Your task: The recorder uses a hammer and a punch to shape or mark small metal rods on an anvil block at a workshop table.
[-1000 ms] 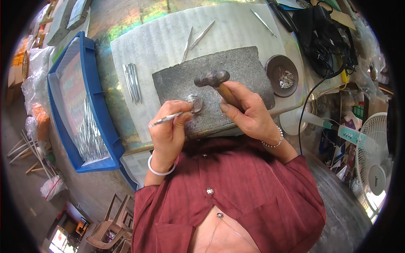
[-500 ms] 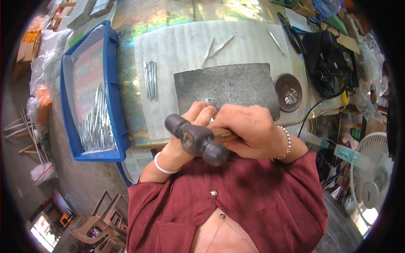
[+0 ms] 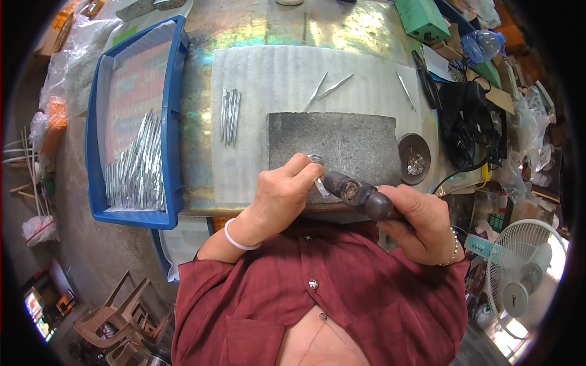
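Note:
My left hand [image 3: 282,192] pinches a small shiny silver metal piece [image 3: 321,183] at the front edge of a dark grey stone slab [image 3: 342,137]; the fingers hide part of the piece. My right hand [image 3: 421,222] is closed round the handle of a ball-peen hammer [image 3: 360,196]. The hammer's dark head hangs just right of the silver piece, in front of the slab. Whether head and piece touch, I cannot tell. Right of the slab, a round brown dish [image 3: 405,173] holds small silvery bits.
A blue tray [image 3: 174,122] full of slim pointed metal pieces stands left. On the white foam mat [image 3: 250,177] lie a bundle of metal pieces [image 3: 230,117], two more behind the slab, and one at right [image 3: 405,89]. A black bag [image 3: 470,122], cables and a fan [image 3: 525,274] are at right.
My right hand and the hammer have moved right, away from my left hand. The silver piece in my left fingers shows more now. The view has shifted a little.

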Tool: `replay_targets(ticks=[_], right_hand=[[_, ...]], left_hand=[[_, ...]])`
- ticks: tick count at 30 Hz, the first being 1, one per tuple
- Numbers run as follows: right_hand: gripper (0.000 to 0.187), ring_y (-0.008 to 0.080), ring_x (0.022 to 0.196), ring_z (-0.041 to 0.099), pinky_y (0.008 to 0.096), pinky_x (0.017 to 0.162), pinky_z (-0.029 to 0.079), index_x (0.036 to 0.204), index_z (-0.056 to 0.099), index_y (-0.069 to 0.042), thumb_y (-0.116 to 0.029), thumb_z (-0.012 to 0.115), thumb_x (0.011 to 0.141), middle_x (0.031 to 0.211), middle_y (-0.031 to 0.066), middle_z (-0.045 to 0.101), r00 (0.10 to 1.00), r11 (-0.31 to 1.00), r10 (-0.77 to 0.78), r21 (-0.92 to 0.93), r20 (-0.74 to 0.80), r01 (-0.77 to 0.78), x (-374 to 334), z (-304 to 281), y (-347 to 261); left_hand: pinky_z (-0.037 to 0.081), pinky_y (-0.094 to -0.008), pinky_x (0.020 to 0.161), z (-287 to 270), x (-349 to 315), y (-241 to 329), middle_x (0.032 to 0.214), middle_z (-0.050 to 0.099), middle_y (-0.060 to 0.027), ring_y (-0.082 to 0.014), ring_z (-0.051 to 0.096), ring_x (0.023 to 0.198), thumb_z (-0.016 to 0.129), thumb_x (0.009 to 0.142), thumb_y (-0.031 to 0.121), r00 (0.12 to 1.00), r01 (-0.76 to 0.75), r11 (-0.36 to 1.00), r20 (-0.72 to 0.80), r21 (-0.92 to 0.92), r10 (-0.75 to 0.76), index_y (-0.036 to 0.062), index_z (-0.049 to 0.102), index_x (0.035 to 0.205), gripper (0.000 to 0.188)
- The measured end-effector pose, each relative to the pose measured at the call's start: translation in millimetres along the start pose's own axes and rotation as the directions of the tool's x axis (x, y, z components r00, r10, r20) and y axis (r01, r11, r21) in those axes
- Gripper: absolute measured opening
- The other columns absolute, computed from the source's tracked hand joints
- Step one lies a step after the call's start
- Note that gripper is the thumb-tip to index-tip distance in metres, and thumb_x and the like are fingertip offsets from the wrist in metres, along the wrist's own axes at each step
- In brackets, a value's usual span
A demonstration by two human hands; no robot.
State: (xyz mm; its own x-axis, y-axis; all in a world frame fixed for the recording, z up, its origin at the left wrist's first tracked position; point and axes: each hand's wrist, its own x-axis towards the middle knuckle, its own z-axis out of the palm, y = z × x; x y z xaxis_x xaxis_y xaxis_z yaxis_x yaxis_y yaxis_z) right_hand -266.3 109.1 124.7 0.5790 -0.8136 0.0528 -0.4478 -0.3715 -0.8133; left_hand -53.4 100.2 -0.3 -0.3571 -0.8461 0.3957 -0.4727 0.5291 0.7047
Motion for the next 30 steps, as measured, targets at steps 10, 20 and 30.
replay_targets(ticks=[10,20,30], right_hand=[[0.024,0.0273,0.064,0.058,0.0344,0.054,0.048,0.094,0.058,-0.004,-0.006,0.07,0.073,0.077,0.0108,0.055,0.967,0.97,-0.244,-0.026,-0.08,0.242,32.6,33.7,23.5],[0.042,0.0277,0.078,0.061,0.0312,0.067,0.05,0.117,0.05,0.001,0.006,0.062,0.077,0.091,0.0147,0.058,0.996,0.989,-0.041,0.14,-0.075,0.051,2.9,5.4,-0.5],[0.045,0.0202,0.056,0.059,0.029,0.042,0.044,0.113,0.054,0.009,0.004,0.067,0.07,0.075,0.011,0.058,0.977,0.951,-0.204,-0.247,-0.057,0.184,-21.2,-12.9,-24.8]], left_hand=[[0.048,-0.035,0.049,-8.5,6.6,3.8,0.078,0.053,-0.0068,-0.0279,0.059,0.061,0.065,0.069,0.007,0.987,0.033,0.999,0.16,-0.029,-0.028,0.0101,0.056,0.089,0.022],[0.048,-0.0326,0.054,-5.1,1.3,-6.8,0.079,0.059,-0.0081,-0.0257,0.061,0.064,0.063,0.072,-0.001,0.992,-0.014,1.0,0.126,-0.001,0.014,0.0069,0.059,0.084,0.015],[0.045,-0.0358,0.047,-6.7,8.0,-1.3,0.074,0.051,-0.0071,-0.027,0.056,0.058,0.057,0.072,-0.005,0.996,-0.042,0.997,0.078,-0.062,0.047,0.0067,0.055,0.085,0.018]])
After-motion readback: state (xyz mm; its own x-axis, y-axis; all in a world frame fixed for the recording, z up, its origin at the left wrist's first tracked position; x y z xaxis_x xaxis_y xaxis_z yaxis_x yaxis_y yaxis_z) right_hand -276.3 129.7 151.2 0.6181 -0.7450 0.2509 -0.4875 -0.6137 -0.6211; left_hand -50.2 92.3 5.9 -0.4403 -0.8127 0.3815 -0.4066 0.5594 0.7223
